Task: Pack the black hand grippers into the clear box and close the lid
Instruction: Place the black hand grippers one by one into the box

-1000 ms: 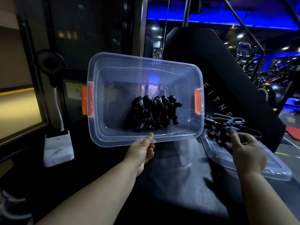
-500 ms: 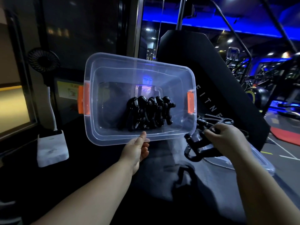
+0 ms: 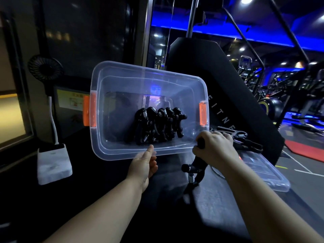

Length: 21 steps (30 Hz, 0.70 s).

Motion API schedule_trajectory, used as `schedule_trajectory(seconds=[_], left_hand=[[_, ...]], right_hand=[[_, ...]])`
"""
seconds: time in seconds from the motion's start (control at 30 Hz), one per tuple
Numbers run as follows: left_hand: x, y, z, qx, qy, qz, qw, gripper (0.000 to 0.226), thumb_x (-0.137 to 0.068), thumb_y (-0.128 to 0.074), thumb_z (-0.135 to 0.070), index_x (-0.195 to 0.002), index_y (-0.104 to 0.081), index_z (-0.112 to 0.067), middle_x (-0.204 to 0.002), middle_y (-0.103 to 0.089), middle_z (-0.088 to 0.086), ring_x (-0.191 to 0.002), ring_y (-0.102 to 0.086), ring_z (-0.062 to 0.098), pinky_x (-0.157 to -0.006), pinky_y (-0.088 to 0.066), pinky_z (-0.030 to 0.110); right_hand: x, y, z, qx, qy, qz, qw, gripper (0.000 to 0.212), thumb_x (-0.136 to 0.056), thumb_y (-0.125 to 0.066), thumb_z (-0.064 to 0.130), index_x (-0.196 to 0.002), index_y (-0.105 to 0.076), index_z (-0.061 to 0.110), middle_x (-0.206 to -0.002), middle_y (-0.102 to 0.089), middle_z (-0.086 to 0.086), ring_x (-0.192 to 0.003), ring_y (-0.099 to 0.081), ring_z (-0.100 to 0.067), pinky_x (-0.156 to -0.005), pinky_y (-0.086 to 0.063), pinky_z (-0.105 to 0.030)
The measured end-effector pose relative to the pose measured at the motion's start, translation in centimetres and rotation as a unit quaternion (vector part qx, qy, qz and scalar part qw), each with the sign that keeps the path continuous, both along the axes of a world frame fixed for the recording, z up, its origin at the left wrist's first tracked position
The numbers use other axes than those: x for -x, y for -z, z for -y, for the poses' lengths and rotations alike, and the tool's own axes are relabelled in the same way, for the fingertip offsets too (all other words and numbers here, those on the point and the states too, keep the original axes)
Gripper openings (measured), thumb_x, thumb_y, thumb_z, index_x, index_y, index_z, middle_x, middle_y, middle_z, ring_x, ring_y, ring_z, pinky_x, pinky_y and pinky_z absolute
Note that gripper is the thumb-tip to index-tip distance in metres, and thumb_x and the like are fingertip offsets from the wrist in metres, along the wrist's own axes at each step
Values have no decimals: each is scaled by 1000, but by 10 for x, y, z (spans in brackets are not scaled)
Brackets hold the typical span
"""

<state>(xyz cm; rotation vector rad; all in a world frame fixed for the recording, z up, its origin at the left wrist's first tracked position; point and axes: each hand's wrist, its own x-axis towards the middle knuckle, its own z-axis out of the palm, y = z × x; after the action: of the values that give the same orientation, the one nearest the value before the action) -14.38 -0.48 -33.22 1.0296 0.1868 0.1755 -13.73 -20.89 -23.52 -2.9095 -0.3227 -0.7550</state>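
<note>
The clear rectangular plastic box with orange latches point(image 3: 122, 102) is tilting toward the viewer. The flat clear lid point(image 3: 263, 174) is lying right of it. A row of black hand grippers point(image 3: 157, 126) is resting against the box's near wall. The left hand point(image 3: 144, 164) is pinching the near rim; the right hand point(image 3: 216, 148) is clamping its fingers round another black spring gripper point(image 3: 196, 168) beside the near right corner.

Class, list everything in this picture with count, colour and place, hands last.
clear box: one, clear, held tilted, centre.
latches: two, orange, box ends.
packed grippers: about five, black, rowed inside box.
held gripper: one, black, right of box.
lid: one, clear, lying at right.
loose grippers: count unclear, black, at lid's far end.
fan: one, black on white stand, left.
left hand: one, grips box's near rim.
right hand: one, grips held gripper.
</note>
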Motion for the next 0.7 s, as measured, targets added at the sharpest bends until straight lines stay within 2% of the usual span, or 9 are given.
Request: schedule_trajectory(seconds=[0.07, 0.13, 0.2, 0.3, 0.37, 0.43, 0.53, 0.6, 0.7], left_hand=[[0, 0, 0, 4, -6, 2, 1000, 33, -87, -61, -43, -92, -65, -11, -77, -56, -1, -65, -53, 7, -54, -50, 18], [0, 1, 0, 8, -9, 4, 1000, 31, -87, -61, -42, -91, -64, -12, -74, -56, -2, -65, -53, 7, -56, -50, 19], [-1, 1, 0, 11, -9, 7, 1000, 30, -87, -62, -42, -91, -63, -12, -72, -56, -3, -65, -54, 6, -58, -49, 20], [-1, 1, 0, 24, -10, 5, 1000, 31, -88, -60, -42, -92, -63, -12, -72, -57, -3, -64, -54, 6, -57, -49, 20], [-2, 0, 0, 38, -12, 0, 999, 35, -88, -59, -45, -96, -64, -11, -76, -60, -3, -63, -55, 6, -55, -50, 19], [-1, -1, -1, 49, -14, -8, 999, 43, -88, -58, -48, -102, -64, -8, -76, -61, -3, -61, -56, 6, -53, -51, 19], [-1, 0, -1, 55, -12, -16, 998, 51, -88, -57, -49, -108, -64, -4, -73, -61, -2, -59, -56, 6, -51, -51, 19], [-2, 0, -1, 54, -13, -18, 998, 53, -88, -57, -49, -109, -64, -2, -72, -61, -3, -59, -56, 5, -51, -51, 18], [-2, 0, -1, 51, -15, -20, 998, 53, -88, -57, -49, -109, -65, -1, -73, -62, -2, -59, -56, 5, -51, -51, 19]], right_hand=[[2, 7, -1, 17, 24, 19, 999, 18, -76, -56, 38, -88, -50, 26, -77, -55, 7, -108, -50, -17, -113, -8, -50], [5, 13, -1, 19, 56, 31, 998, 17, -78, -52, 36, -84, -43, 23, -73, -55, 5, -110, -49, -18, -113, 9, -54], [7, 15, -1, 28, 80, 27, 996, 25, -79, -53, 44, -85, -41, 23, -78, -54, 4, -117, -46, -20, -113, 13, -57], [8, 15, -2, 67, 110, -8, 992, 51, -73, -59, 66, -100, -43, 26, -114, -52, -2, -132, -27, -33, -112, -3, -60], [8, 13, -4, 34, 128, -42, 990, 57, -71, -65, 65, -108, -42, 29, -131, -41, -6, -131, -25, -42, -105, -23, -56], [8, 14, -7, -43, 118, -71, 990, 51, -74, -72, 50, -105, -37, 28, -130, -36, -9, -112, -44, -41, -90, -42, -46], [6, 19, -12, -144, 75, -84, 983, 45, -75, -73, 24, -97, -34, 28, -124, -34, -7, -74, -52, -29, -61, -38, -32], [7, 23, -15, -194, 40, -81, 977, 45, -73, -68, 12, -96, -34, 30, -123, -34, -4, -67, -50, -20, -53, -34, -29], [9, 30, -19, -257, 11, -82, 963, 51, -71, -61, 6, -99, -33, 38, -116, -41, 1, -71, -49, -16, -57, -42, -31]])
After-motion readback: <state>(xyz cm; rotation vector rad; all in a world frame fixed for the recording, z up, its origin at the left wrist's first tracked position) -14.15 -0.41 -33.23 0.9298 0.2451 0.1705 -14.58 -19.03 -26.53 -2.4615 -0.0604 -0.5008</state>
